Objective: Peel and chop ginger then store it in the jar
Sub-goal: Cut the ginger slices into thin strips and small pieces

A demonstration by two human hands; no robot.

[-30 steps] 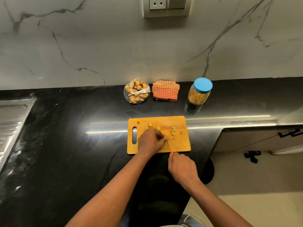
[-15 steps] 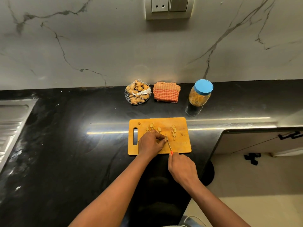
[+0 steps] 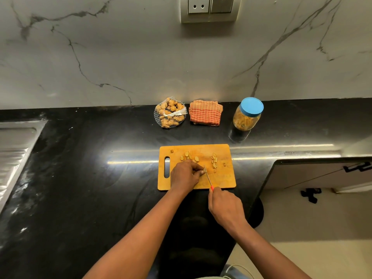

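Chopping is proceeding: the left hand (image 3: 186, 175) is pinching ginger (image 3: 202, 172) on the board (image 3: 223, 180), and the right hand (image 3: 225, 208) is gripping the knife (image 3: 207, 176) beside it. Slices (image 3: 196, 158) are waiting uncut; the lidded jar (image 3: 248, 115) is standing near the counter's (image 3: 100, 178) back edge.

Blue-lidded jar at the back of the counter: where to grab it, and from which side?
Grip the jar round its glass body just below the blue lid, coming from the front-right. It stands upright and round-walled; the folded cloth sits to its left and the wall behind, so that side is free. The right hand would have to put down the knife first.
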